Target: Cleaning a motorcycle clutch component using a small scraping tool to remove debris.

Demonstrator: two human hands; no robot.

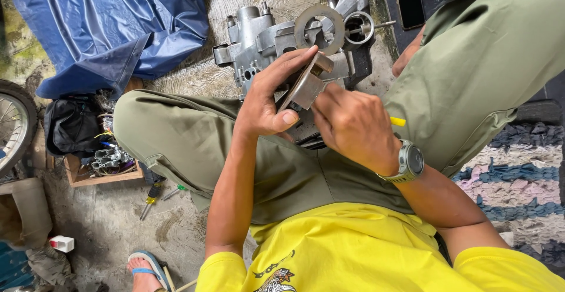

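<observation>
The left hand (265, 100) grips a flat metal bracket (306, 83) over the engine casing (265, 36) while the right hand (353, 127), closed on a yellow-handled tool (398, 121), works its edge, unfinished.

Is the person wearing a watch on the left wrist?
No, the grey watch sits on the wrist of the right hand; the wrist of the left hand is bare.

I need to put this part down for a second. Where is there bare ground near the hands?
Bare concrete floor lies outside the left knee, bordered by the wooden tool tray, the screwdrivers and a sandal. It is crowded between the knees: both hands, left hand, grip a metal part against the engine casing.
</observation>
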